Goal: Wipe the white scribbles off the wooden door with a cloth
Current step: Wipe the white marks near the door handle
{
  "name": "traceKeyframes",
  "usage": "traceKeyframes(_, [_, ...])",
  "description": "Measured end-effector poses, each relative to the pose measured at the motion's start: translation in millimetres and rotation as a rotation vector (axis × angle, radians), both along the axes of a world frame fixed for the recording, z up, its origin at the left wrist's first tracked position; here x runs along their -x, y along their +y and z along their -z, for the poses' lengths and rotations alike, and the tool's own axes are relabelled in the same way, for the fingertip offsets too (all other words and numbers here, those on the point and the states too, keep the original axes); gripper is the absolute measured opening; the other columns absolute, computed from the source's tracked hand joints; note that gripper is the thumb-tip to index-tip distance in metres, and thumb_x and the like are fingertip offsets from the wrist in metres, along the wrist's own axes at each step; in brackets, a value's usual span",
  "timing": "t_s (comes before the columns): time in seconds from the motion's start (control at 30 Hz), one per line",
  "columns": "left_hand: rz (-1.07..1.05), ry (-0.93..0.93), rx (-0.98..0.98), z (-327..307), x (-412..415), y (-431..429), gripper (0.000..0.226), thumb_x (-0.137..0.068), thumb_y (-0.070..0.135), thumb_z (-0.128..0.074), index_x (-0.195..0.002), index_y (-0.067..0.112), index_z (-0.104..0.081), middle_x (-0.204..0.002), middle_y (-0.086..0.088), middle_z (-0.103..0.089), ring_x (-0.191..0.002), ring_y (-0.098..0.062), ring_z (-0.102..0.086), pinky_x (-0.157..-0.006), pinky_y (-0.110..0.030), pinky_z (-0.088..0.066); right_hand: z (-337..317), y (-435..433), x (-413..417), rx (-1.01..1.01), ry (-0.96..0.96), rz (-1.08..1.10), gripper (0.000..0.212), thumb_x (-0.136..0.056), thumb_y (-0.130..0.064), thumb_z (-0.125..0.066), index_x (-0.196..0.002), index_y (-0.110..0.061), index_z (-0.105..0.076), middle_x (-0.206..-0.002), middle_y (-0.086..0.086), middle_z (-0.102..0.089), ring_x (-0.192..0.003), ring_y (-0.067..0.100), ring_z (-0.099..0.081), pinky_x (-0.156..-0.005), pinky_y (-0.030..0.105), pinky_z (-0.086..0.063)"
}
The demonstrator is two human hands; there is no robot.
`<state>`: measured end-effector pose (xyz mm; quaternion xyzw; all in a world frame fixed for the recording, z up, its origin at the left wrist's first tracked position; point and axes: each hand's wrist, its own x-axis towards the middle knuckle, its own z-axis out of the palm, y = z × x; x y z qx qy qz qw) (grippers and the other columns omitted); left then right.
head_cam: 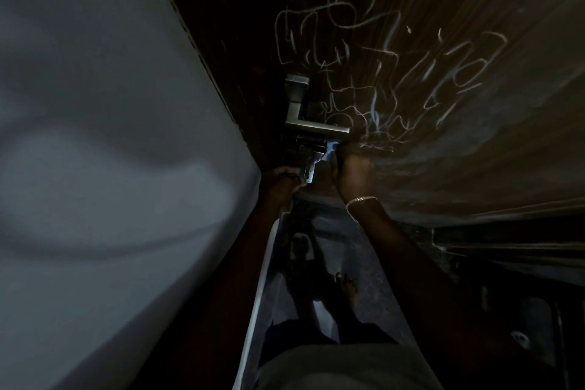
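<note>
The wooden door (443, 168) fills the upper right of a very dark view. Its left edge meets a pale grey wall (110, 136) that takes up the whole left side. White scribbles (364, 51) run in loose loops and strokes across the door, from near its top edge down to the level of the metal lever handle (316, 128) and well out towards its right side. The handle sits close to the door's left edge with its lever pointing right.

Just below the lever, the right hand (351, 176) is against the door face. Its grip is curled round a bunched pale blue cloth (329, 151), which shows above the knuckles and touches the lowest scribbles. A thin bracelet (361, 199) circles that wrist.

The left hand (280, 182) is at the door's left edge, just beside a small metal piece (309, 169) under the handle. It is too dark to tell whether its grip is spread or closed on anything.

Below the 2 arms lies a glossy dark floor (364, 256), with 1 bare foot (346, 288) on it near the door's bottom edge.
</note>
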<state>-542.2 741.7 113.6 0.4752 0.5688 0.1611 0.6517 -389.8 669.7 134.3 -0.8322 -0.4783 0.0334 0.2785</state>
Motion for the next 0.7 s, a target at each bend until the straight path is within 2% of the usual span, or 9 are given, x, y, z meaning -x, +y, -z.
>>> traceKeyframes(0.13, [-0.001, -0.034, 0.022, 1.4, 0.9, 0.1, 0.021, -0.087, -0.010, -0.064, -0.108, -0.010, -0.067, -0.078, -0.008, -0.066, -0.049, 0.002, -0.061, -0.053, -0.013, -0.047, 1.8, 7.6, 1.3, 0.092, -0.032, -0.064, 0.012, -0.095, -0.011, -0.061, -0.103, -0.005, -0.066, -0.085, 0.021, -0.070, -0.065, 0.041, -0.068, -0.054, 0.037, -0.052])
traceKeyframes(0.2, [-0.010, -0.059, 0.025, -0.4, 1.1, 0.3, 0.016, -0.086, -0.011, -0.063, -0.093, 0.001, -0.071, -0.076, -0.005, -0.067, -0.051, 0.002, -0.063, -0.051, -0.012, -0.048, 3.9, -1.1, -7.7, 0.087, -0.074, -0.057, 0.008, -0.092, -0.009, -0.062, -0.097, -0.005, -0.067, -0.085, 0.021, -0.070, -0.063, 0.042, -0.067, -0.052, 0.038, -0.052])
traceKeyframes(0.27, [-0.013, -0.060, 0.016, -0.5, 1.0, 0.4, 0.020, -0.085, -0.011, -0.064, -0.087, 0.008, -0.071, -0.077, -0.004, -0.068, -0.056, -0.002, -0.064, -0.052, -0.012, -0.048, 4.6, -12.7, -19.1, 0.057, -0.115, 0.025, 0.011, -0.092, -0.014, -0.066, -0.084, -0.008, -0.069, -0.071, 0.018, -0.070, -0.055, 0.039, -0.067, -0.049, 0.034, -0.050])
traceKeyframes(0.33, [-0.020, -0.051, 0.016, 0.2, 1.2, -0.5, 0.016, -0.084, -0.011, -0.066, -0.096, -0.001, -0.071, -0.082, -0.010, -0.067, -0.061, -0.007, -0.062, -0.055, -0.014, -0.049, 3.1, -22.4, -24.2, 0.012, -0.125, 0.119, 0.015, -0.089, -0.016, -0.073, -0.076, -0.009, -0.068, -0.062, 0.015, -0.068, -0.049, 0.036, -0.064, -0.045, 0.029, -0.047])
traceKeyframes(0.4, [-0.039, -0.049, 0.011, 1.3, 0.9, -0.5, 0.025, -0.083, -0.012, -0.066, -0.108, -0.009, -0.068, -0.087, -0.014, -0.067, -0.060, -0.007, -0.062, -0.056, -0.014, -0.049, 3.8, -24.4, -25.0, -0.050, -0.120, 0.105, 0.013, -0.084, -0.013, -0.077, -0.076, -0.010, -0.068, -0.059, 0.012, -0.066, -0.046, 0.033, -0.062, -0.045, 0.024, -0.043])
traceKeyframes(0.5, [-0.027, -0.044, 0.005, 2.5, 1.0, -0.6, 0.030, -0.082, -0.013, -0.067, -0.112, -0.010, -0.066, -0.096, -0.018, -0.066, -0.068, -0.013, -0.061, -0.057, -0.014, -0.049, 7.8, -8.4, -16.3, -0.044, -0.037, -0.068, 0.003, -0.089, -0.008, -0.069, -0.088, -0.007, -0.071, -0.078, 0.014, -0.071, -0.061, 0.029, -0.068, -0.056, 0.025, -0.045])
traceKeyframes(0.57, [-0.031, -0.054, -0.005, 2.5, 1.0, -0.3, 0.028, -0.084, -0.012, -0.066, -0.112, -0.011, -0.066, -0.099, -0.020, -0.066, -0.075, -0.020, -0.063, -0.065, -0.020, -0.053, 10.7, 4.5, -8.8, 0.023, -0.008, -0.119, 0.013, -0.091, -0.005, -0.063, -0.102, -0.005, -0.071, -0.094, 0.017, -0.071, -0.077, 0.031, -0.070, -0.066, 0.030, -0.051])
traceKeyframes(0.63, [-0.049, -0.064, -0.004, 2.3, 1.0, 0.3, 0.024, -0.085, -0.011, -0.064, -0.108, -0.008, -0.068, -0.095, -0.018, -0.068, -0.082, -0.026, -0.064, -0.076, -0.032, -0.053, 12.7, 6.0, -6.3, 0.027, -0.011, -0.102, 0.015, -0.091, -0.006, -0.063, -0.106, -0.004, -0.067, -0.095, 0.018, -0.071, -0.078, 0.033, -0.070, -0.065, 0.030, -0.051])
traceKeyframes(0.7, [-0.048, -0.068, 0.008, 1.9, 1.5, 0.0, 0.023, -0.085, -0.011, -0.063, -0.107, -0.006, -0.068, -0.087, -0.012, -0.069, -0.077, -0.023, -0.065, -0.074, -0.031, -0.053, 16.7, -4.2, -11.3, -0.013, 0.007, -0.028, 0.013, -0.092, -0.009, -0.064, -0.105, -0.007, -0.063, -0.090, 0.014, -0.071, -0.072, 0.030, -0.070, -0.060, 0.027, -0.048])
